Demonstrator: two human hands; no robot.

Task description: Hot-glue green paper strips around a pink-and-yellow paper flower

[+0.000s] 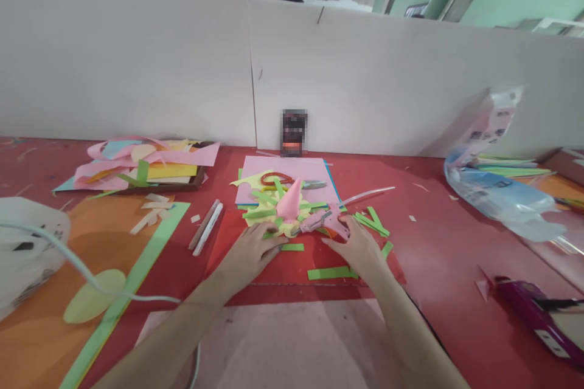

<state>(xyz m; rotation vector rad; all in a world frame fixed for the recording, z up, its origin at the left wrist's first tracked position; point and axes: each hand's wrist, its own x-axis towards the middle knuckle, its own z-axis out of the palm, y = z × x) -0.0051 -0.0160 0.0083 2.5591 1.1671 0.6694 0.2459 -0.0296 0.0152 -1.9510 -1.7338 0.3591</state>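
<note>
A yellow paper flower with a pink paper cone (289, 202) at its middle lies in front of me, with light green paper strips around it. At its near left edge my left hand (255, 250) rests with bent fingers, gripping the edge of the paper flower; the exact contact is partly hidden. My right hand (358, 248) is closed around the handle of a pink glue gun (325, 219). Its nozzle points left at the flower's near edge, and a clear glue stick (369, 194) sticks out of its back. Scissors with red handles (276, 179) lie behind the flower.
Red card lies under the work, with green strips (331, 273) on it. Left are two pens (207, 230), orange card and a paper pile (150, 164); a white cable (91, 276) crosses there. Right are a plastic bag (493, 188) and a purple tool (533, 313). A white partition (182, 73) stands behind.
</note>
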